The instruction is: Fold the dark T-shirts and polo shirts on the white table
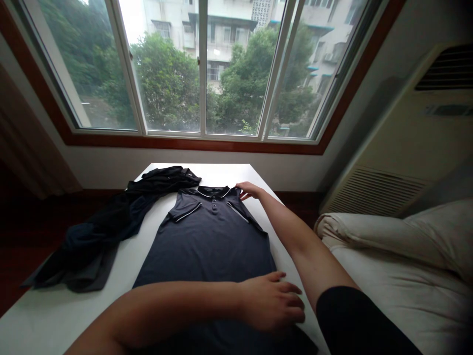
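Observation:
A dark grey polo shirt (210,241) lies front side up on the white table, its black collar with a white trim line at the far end. Both short sleeves are folded in over the chest. At the shirt's right shoulder, my right hand (250,191) pinches the fabric between thumb and fingers. My left hand (274,301) reaches across the lower part of the shirt to its right edge, fingers apart and slightly bent. The left forearm covers part of the shirt's lower body.
A heap of dark clothes (111,217) runs along the left side of the white table (229,172) and hangs over its edge. To the right stand a cream sofa (384,276) and a floor air conditioner (402,148). Beyond the table is a wide window (203,74).

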### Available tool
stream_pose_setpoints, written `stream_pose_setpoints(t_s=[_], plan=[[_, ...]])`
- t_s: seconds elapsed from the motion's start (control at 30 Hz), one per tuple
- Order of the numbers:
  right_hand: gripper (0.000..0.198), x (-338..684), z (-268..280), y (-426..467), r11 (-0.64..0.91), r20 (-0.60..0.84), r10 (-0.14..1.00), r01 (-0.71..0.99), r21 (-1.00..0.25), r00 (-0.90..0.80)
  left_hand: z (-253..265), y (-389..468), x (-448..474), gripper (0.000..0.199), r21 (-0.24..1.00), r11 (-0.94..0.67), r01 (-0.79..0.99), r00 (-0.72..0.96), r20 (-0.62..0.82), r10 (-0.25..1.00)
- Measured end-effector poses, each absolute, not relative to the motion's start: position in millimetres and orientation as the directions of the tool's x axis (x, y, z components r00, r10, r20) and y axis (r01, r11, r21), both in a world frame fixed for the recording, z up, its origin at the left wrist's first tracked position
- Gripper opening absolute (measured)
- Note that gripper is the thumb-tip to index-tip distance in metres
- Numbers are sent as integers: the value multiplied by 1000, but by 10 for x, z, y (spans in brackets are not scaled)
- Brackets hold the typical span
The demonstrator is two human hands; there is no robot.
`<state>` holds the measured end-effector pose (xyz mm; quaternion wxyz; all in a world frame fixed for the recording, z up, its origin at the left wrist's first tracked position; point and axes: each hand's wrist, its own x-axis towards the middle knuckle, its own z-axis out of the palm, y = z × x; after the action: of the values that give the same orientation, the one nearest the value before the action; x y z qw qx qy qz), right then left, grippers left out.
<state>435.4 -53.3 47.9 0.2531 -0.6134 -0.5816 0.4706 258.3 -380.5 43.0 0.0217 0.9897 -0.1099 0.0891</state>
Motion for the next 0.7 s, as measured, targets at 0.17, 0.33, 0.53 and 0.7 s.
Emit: stream_pose_setpoints(t_s=[0.17,0.33,0.53,0.7], plan=[[30,4241,605,-513,-179,-236,969,435,-882,-79,579,-3707,2318,25,149,-972,-184,983,38,-181],[34,3986,685,-497,-201,-212,977,367,-908,11,794,-3736,2022,17,228,-956,-184,983,46,-178],[49,3647,672,-474,-195,-180,981,356,-914,75,1065,-3712,1563,37,469,-875,-116,993,44,-108],[59,3384,615,-514,-161,-155,987,366,-916,47,1176,-3634,1229,38,675,-733,-81,982,-74,-177]])
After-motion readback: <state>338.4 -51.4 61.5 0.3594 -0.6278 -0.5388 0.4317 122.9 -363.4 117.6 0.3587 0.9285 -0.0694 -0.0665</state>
